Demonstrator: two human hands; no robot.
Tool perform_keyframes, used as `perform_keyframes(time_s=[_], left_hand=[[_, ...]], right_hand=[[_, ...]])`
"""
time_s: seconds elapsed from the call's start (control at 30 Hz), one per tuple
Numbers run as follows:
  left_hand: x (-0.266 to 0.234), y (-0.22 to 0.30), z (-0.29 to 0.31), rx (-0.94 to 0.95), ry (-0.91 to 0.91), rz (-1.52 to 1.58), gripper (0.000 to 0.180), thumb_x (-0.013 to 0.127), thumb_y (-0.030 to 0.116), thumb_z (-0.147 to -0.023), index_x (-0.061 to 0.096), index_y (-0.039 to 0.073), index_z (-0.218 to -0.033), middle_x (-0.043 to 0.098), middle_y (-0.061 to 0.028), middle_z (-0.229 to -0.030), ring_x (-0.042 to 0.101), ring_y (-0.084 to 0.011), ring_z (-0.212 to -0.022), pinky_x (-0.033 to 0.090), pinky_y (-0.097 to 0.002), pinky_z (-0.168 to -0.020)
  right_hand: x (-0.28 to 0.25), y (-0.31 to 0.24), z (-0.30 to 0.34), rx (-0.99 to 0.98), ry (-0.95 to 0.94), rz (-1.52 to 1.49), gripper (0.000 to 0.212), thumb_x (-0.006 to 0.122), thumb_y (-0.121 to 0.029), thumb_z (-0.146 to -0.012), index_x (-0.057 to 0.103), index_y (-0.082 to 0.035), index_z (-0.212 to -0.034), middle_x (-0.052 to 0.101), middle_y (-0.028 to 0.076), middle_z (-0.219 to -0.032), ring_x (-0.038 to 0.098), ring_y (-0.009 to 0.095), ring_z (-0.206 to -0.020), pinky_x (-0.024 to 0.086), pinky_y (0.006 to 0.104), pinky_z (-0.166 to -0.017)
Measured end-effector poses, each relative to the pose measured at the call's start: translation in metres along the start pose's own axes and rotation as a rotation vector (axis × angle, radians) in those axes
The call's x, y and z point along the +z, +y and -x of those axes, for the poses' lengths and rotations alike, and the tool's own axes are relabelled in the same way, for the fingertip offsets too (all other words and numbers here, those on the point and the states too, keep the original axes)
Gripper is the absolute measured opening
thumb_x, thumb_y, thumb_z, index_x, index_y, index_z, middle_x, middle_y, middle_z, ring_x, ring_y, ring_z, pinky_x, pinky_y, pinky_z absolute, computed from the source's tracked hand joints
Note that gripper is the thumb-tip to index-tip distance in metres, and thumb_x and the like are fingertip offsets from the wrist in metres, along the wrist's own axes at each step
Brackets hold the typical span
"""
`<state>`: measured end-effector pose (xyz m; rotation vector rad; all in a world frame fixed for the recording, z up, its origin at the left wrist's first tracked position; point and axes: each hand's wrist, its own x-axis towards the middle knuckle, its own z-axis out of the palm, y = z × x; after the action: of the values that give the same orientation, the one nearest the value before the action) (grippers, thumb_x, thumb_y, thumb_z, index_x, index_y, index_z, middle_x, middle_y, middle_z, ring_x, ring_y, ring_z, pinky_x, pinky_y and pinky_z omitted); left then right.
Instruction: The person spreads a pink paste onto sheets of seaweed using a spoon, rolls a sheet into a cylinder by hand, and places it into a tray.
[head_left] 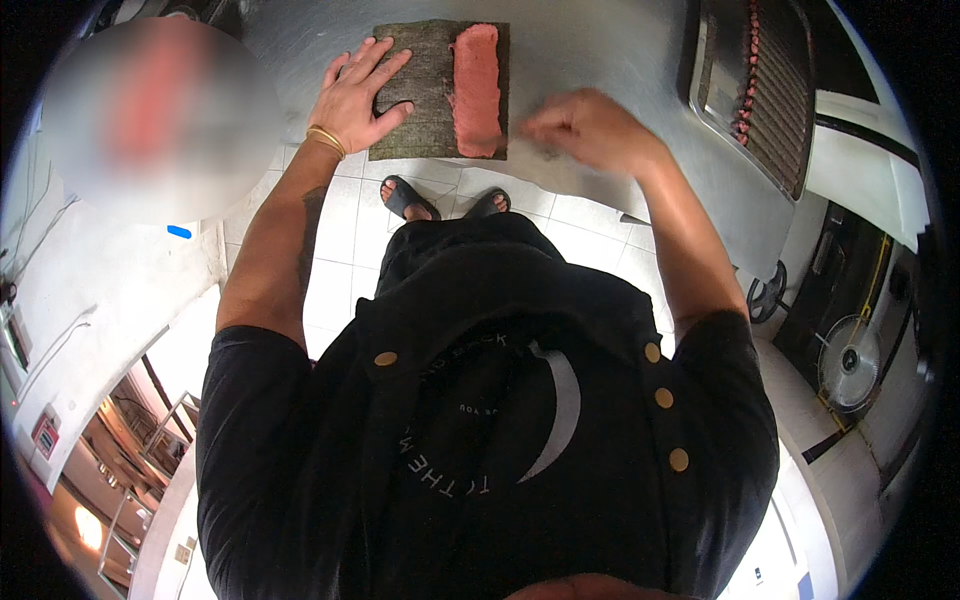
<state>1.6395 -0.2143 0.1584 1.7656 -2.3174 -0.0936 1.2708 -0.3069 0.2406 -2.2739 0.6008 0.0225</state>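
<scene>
A square dark green nori sheet [412, 85] lies on the steel table at the near edge. Along its right side runs a thick, flat strip of pink paste [477, 90], apparently ground meat or fish. My left hand [355, 98] rests open on the left part of the sheet, fingers spread, with a gold bangle at the wrist. Just right of the sheet, above the table's near edge, is my right hand [590, 130]. It is smeared by motion with its fingers seemingly curled, and I cannot make out whether anything is in them.
On the right of the steel table [600, 50] stands a metal tray [700, 85] holding several long dark rolls [785, 100] with pink ends. A round area at the far left is blurred, with something pink in it. A fan [850, 360] stands at the lower right.
</scene>
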Motion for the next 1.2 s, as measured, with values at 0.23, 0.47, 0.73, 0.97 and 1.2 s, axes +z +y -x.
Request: perform_keyframes(time_s=[0.23,0.47,0.73,0.97,1.2], left_hand=[[0.000,-0.003,-0.004,0.004,-0.004,0.032,0.077,0.069,0.055,-0.090,0.050,0.028,-0.159,0.041,-0.0072,-0.169,0.032,-0.0285,-0.160,0.020,-0.0519,-0.129],[0.001,-0.003,-0.002,-0.013,-0.017,0.023,0.077,0.069,0.056,-0.090,0.049,0.030,-0.160,0.041,-0.0066,-0.169,0.032,-0.0282,-0.160,0.019,-0.0516,-0.130],[0.001,-0.004,-0.005,0.012,-0.008,0.007,0.079,0.070,0.055,-0.090,0.048,0.028,-0.161,0.041,-0.0075,-0.169,0.033,-0.0282,-0.159,0.020,-0.0516,-0.129],[0.001,-0.003,-0.003,0.002,-0.006,-0.003,0.078,0.070,0.054,-0.090,0.049,0.028,-0.160,0.042,-0.0076,-0.169,0.033,-0.0282,-0.159,0.021,-0.0520,-0.129],[-0.003,0.000,-0.004,0.003,-0.010,0.019,0.077,0.070,0.054,-0.090,0.050,0.027,-0.160,0.042,-0.0076,-0.169,0.033,-0.0295,-0.160,0.021,-0.0522,-0.129]], right_hand=[[-0.032,0.047,-0.050,0.081,0.180,0.036,0.024,0.068,-0.017,-0.101,0.079,-0.006,-0.119,0.078,0.016,-0.114,0.074,0.030,-0.103,0.057,0.0371,-0.092],[0.009,0.009,0.003,0.024,-0.011,0.013,0.022,0.068,-0.016,-0.100,0.080,-0.008,-0.116,0.078,0.014,-0.109,0.073,0.033,-0.102,0.057,0.0409,-0.091],[-0.012,0.034,-0.017,0.053,0.206,0.044,0.022,0.067,-0.018,-0.101,0.080,-0.008,-0.116,0.078,0.015,-0.110,0.073,0.033,-0.102,0.057,0.0414,-0.091],[-0.003,0.041,-0.031,0.048,0.175,0.110,0.022,0.068,-0.020,-0.100,0.080,-0.009,-0.117,0.077,0.014,-0.111,0.073,0.033,-0.101,0.057,0.0425,-0.091],[0.025,-0.011,0.036,-0.013,0.104,0.004,0.020,0.070,-0.016,-0.099,0.079,-0.007,-0.115,0.076,0.013,-0.101,0.071,0.033,-0.093,0.057,0.0440,-0.087]])
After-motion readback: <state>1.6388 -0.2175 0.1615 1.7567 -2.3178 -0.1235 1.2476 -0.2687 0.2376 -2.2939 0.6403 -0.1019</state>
